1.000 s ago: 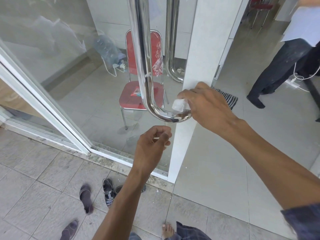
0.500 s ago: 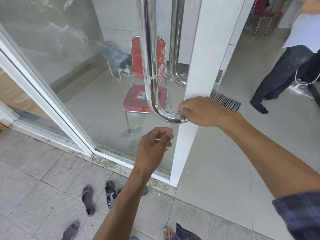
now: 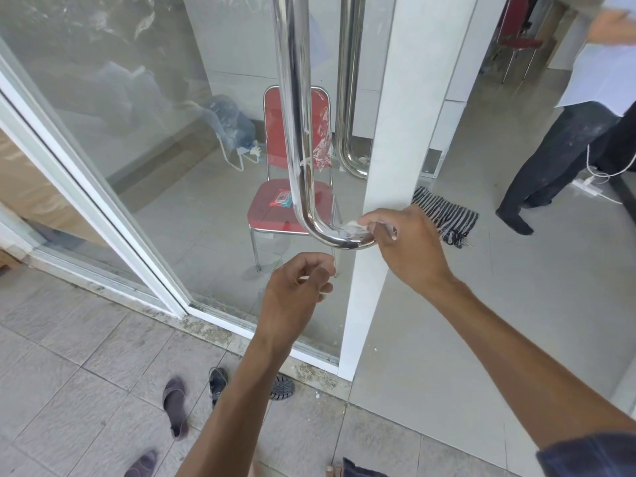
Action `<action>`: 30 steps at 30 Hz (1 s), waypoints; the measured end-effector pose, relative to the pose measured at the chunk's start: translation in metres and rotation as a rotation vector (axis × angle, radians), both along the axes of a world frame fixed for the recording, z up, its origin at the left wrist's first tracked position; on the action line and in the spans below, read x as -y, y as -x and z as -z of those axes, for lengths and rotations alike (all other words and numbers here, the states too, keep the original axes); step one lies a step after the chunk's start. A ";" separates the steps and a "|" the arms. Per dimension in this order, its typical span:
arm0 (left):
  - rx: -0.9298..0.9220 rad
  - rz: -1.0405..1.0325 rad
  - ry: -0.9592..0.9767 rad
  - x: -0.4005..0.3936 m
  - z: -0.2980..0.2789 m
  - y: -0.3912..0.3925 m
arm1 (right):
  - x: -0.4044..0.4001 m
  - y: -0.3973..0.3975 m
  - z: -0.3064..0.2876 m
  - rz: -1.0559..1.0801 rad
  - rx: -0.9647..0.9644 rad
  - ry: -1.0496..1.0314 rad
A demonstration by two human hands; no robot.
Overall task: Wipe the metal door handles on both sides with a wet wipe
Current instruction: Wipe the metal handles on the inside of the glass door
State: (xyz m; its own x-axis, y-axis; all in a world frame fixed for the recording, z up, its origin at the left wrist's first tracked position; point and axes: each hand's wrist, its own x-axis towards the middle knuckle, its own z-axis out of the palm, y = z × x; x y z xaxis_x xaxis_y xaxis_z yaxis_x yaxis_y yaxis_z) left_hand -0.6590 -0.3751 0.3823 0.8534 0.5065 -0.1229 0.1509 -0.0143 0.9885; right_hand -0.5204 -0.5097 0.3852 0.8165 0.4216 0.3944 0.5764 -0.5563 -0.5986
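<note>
Head view: right hand (image 3: 406,246) pinches wet wipe (image 3: 352,228) on handle (image 3: 296,132) bend; left hand (image 3: 296,290) loosely curled (holds nothing).

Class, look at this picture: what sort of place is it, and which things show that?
Probably the entrance of a shop or office: a glass door with a long metal handle, shoes left outside, a red chair indoors.

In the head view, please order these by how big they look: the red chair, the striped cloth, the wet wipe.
1. red chair, seen through the glass
2. striped cloth on the floor
3. wet wipe, mostly hidden under the right hand

The chair and cloth stand farther away, so true sizes stay unsure.
</note>
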 end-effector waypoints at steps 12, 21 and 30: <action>0.010 0.007 0.022 0.004 0.003 0.001 | 0.007 0.025 0.012 -0.027 0.131 0.023; 0.027 -0.009 0.019 -0.003 0.003 -0.003 | -0.010 0.015 0.013 0.105 0.142 0.012; 0.012 -0.025 0.033 -0.014 0.010 -0.012 | -0.031 0.048 0.029 0.087 0.409 0.136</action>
